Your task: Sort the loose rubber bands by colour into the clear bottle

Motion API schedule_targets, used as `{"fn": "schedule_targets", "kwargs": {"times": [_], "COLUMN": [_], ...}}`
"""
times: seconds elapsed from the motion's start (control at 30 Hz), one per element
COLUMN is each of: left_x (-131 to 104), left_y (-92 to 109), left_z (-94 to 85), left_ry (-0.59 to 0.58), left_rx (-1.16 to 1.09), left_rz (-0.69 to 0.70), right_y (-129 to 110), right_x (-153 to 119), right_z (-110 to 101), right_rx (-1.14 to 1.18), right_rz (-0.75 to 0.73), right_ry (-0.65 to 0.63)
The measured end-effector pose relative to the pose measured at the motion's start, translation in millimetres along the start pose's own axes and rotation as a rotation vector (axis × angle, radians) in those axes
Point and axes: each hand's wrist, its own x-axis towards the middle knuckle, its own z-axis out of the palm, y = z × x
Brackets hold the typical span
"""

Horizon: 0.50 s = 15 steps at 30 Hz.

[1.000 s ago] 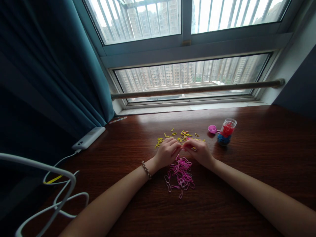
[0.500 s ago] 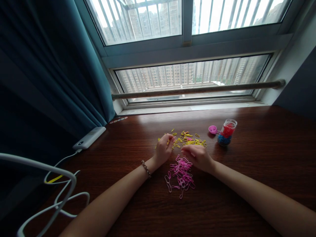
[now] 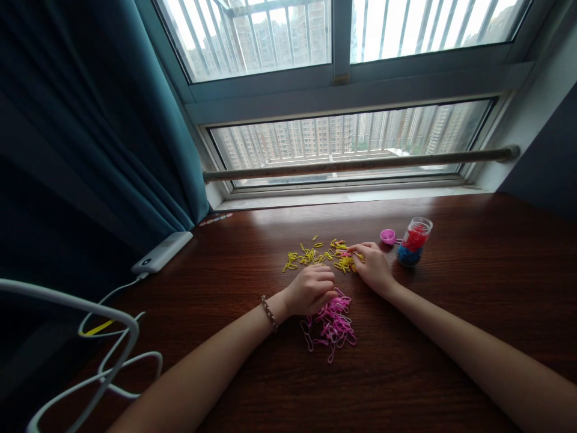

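My left hand (image 3: 311,290) is over the upper edge of a heap of pink bulb-shaped pins (image 3: 337,325). Its fingers are curled together, and whatever they hold is hidden. My right hand (image 3: 372,267) reaches into the scattered yellow pins (image 3: 311,255), its thumb and finger pinched at a pink pin (image 3: 345,253) lying among them. The pink heap sits nearer to me than the yellow pins.
Right of the pins stand a glass jar (image 3: 415,242) of red and blue pieces and a small pink scoop (image 3: 387,237). A white power bank (image 3: 162,252) with looping white cable (image 3: 130,325) lies left on the wooden table (image 3: 252,385), by a blue curtain (image 3: 171,150).
My left hand has moved back toward me, from the yellow pins to the pink heap. My right hand has moved forward and right from above the pink heap into the yellow pins.
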Motion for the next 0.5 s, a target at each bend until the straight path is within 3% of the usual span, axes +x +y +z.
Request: {"fn": "schedule_targets", "kwargs": {"times": [0.07,0.17,0.3,0.5], "left_x": [0,0,1,7], "left_y": [1,0,-2,-8], "left_z": [-0.6,-2.0,0.1,8.0], "left_ry": [-0.012,0.065,0.207,0.339], "left_rx": [0.039,0.075,0.130,0.195], "left_rz": [0.023,-0.066,-0.211,-0.309], "right_y": [2,3,1,-12], "right_x": [-1,-1,1,-3], "right_z": [3,4,2,-4], "right_rx": [-0.013,-0.006,0.033,0.190], "right_rz": [-0.033,-0.070,-0.100,-0.091], "right_ry": [-0.045,-0.069,-0.014,0.046]}}
